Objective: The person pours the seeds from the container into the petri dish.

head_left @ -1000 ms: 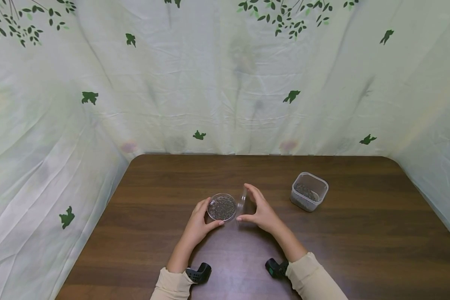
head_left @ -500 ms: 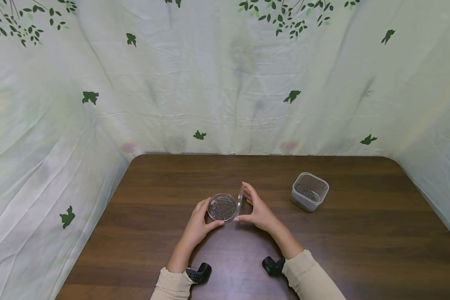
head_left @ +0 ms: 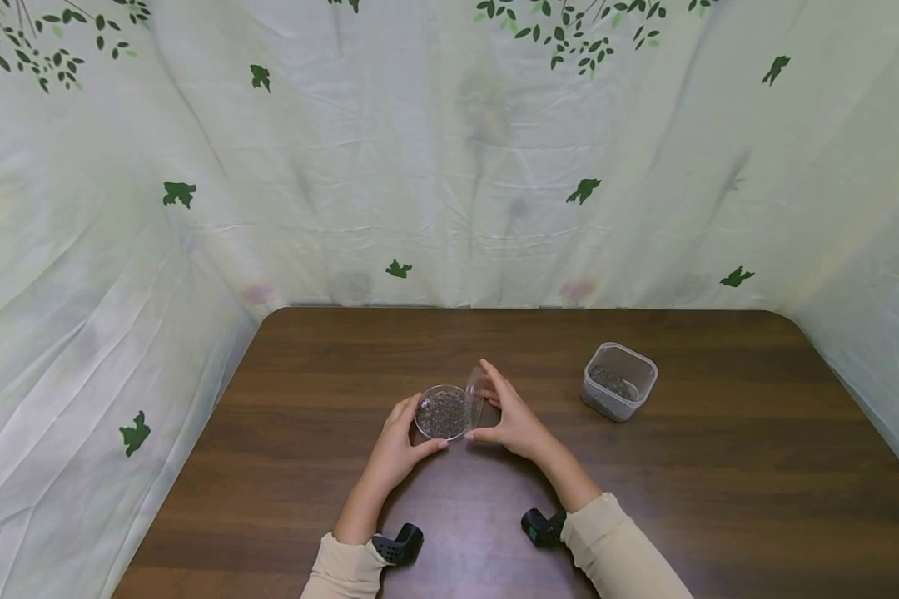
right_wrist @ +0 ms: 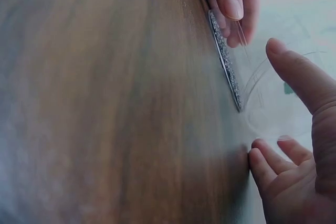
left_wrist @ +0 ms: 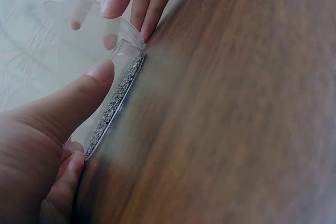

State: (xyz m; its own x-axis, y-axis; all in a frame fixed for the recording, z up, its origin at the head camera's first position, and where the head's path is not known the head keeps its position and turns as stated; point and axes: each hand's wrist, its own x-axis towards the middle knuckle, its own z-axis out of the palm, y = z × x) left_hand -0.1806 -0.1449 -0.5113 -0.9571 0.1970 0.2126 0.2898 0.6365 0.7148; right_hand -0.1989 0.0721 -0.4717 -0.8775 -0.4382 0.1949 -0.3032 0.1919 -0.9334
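Observation:
A round clear petri dish point(head_left: 444, 415) filled with dark grey granules lies on the wooden table. My left hand point(head_left: 395, 449) grips it from the left, thumb at the near side and fingers at the far side. The granules form a thin layer in the left wrist view, seen edge-on through the dish wall. My right hand point(head_left: 520, 424) holds the clear petri dish lid point(head_left: 475, 399) between thumb and fingers. That lid leans steeply over the dish's right edge, with its lower rim close to the dish, as the left wrist view of the lid point(left_wrist: 79, 17) also shows.
A clear plastic tub point(head_left: 607, 406) with some of the same dark granules stands at the back right of the table point(head_left: 704, 482). Behind the table hangs a pale curtain point(head_left: 449, 166) with leaf and bird prints. Each wrist wears a black camera.
The right hand has moved slightly left with the lid, from beside the dish to over its right edge. The lid tilts more toward the dish. The left hand and dish stay put.

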